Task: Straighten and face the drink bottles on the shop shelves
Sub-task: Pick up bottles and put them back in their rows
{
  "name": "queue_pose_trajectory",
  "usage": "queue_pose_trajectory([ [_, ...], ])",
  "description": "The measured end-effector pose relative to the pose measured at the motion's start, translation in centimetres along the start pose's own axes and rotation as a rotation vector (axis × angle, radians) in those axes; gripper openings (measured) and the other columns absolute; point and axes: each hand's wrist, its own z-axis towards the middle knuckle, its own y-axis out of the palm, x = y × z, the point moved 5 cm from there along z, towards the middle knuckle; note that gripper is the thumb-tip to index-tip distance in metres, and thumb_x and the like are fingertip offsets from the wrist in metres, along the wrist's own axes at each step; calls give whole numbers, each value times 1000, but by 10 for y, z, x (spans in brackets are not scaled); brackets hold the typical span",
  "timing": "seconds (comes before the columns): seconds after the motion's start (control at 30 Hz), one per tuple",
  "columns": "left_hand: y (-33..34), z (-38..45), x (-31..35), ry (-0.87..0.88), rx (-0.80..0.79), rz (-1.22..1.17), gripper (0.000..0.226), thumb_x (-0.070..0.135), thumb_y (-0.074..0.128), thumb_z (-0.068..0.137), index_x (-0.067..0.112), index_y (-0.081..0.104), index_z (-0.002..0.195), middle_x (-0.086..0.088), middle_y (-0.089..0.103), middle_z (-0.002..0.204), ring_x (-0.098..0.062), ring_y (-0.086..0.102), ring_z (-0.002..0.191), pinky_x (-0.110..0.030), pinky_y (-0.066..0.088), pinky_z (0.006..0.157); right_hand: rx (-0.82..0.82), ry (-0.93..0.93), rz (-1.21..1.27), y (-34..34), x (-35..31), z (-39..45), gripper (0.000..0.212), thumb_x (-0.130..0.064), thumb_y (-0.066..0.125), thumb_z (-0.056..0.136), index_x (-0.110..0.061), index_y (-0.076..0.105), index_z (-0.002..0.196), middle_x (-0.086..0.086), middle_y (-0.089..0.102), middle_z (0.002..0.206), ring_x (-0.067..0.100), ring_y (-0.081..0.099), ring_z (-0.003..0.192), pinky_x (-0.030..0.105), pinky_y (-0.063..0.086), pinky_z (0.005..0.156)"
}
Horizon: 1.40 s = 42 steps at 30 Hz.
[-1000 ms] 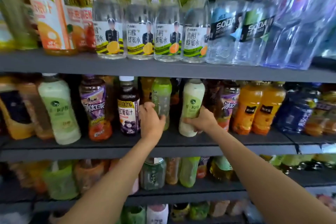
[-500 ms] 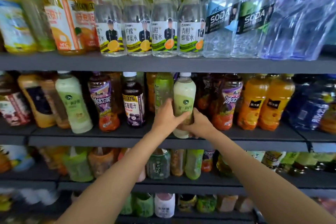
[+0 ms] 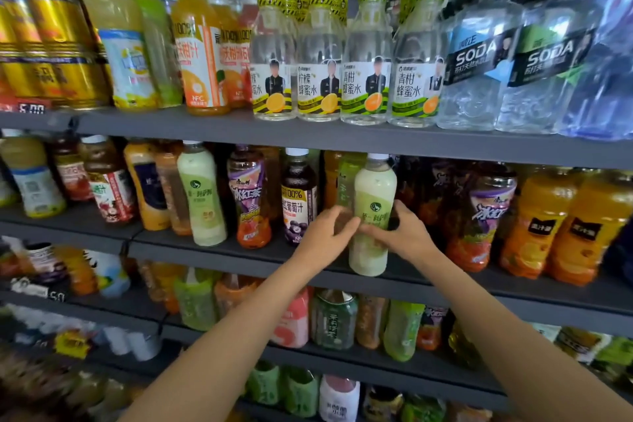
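Note:
A pale green milky bottle (image 3: 373, 188) with a white cap stands upright at the front edge of the middle shelf (image 3: 239, 255), label facing me. My left hand (image 3: 323, 236) holds its lower left side and my right hand (image 3: 402, 233) grips its lower right side. A clear green bottle (image 3: 346, 178) stands just behind it on the left. A dark grape juice bottle (image 3: 298, 195) is next to my left hand.
The same shelf carries a second pale green bottle (image 3: 202, 195), purple-labelled iced tea bottles (image 3: 248, 199) and orange juice bottles (image 3: 537, 223) at right. The top shelf (image 3: 342, 137) carries honey water and soda water bottles. Lower shelves are packed with more drinks.
My left hand left the clear green bottle and joined my right hand on the pale green bottle. That bottle shifted left toward the shelf front. The camera view moved down and right.

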Motion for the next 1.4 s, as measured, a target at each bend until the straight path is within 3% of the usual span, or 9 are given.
queue_pose_trajectory([
  [0.23,-22,-28,-33,-83,254,24,25,21,54,92,11,49,115,4,52,100,-7,52,80,-30,47,81,63,3,-113,13,0,3,71,-37,80,69,-11,47,127,7,64,115,23,62,105,33,52,82],
  [0.5,-43,-36,-20,119,141,0,35,28,49,84,11,47,115,-2,54,107,-14,53,96,-30,44,81,-12,-190,-183,50,-41,-20,50,-25,80,69,-8,61,112,8,70,100,23,65,95,37,51,77],
  [0.67,-91,-56,-49,176,77,40,46,32,60,87,14,42,126,2,48,114,-9,45,107,-22,38,86,-18,-257,-244,99,-79,-24,57,-20,77,72,-5,54,122,11,68,106,26,63,98,27,45,71],
  [0.87,-187,-77,-119,103,101,-22,69,37,70,80,19,35,137,4,50,126,-8,46,115,-15,36,86,-76,-327,-161,213,-146,-35,73,-54,56,57,-6,59,113,9,70,101,21,66,91,35,52,75],
  [0.97,-231,-81,-149,86,78,34,75,40,72,77,18,35,139,-1,51,133,-17,48,121,-26,42,93,-81,-314,-156,261,-166,-29,67,-35,73,67,-6,53,124,9,69,106,23,65,96,41,53,77],
  [1.13,-277,-80,-185,11,82,-32,71,41,72,77,16,40,134,0,57,126,-17,54,115,-24,44,88,-157,-247,-134,307,-193,-16,56,-26,77,74,-10,54,122,7,65,112,18,61,102,33,50,82],
  [1.23,-301,-78,-207,-74,171,-157,62,39,74,76,17,46,127,5,60,114,-13,57,108,-23,47,84,-231,-193,-109,317,-210,-5,52,-29,74,79,-10,53,122,9,61,111,4,60,78,16,47,62],
  [1.3,-316,-78,-219,-125,237,-235,51,32,72,79,21,46,121,11,57,106,-6,54,99,-13,44,75,-282,-103,-61,323,-210,2,53,-32,72,80,-12,51,124,5,60,104,3,61,57,16,45,47],
  [1.4,-337,-78,-241,-204,329,-264,50,38,70,80,21,47,121,5,59,114,-10,55,102,-25,47,82,-267,-15,7,333,-206,12,43,-27,69,83,-12,53,120,2,62,102,2,59,50,19,48,42],
])
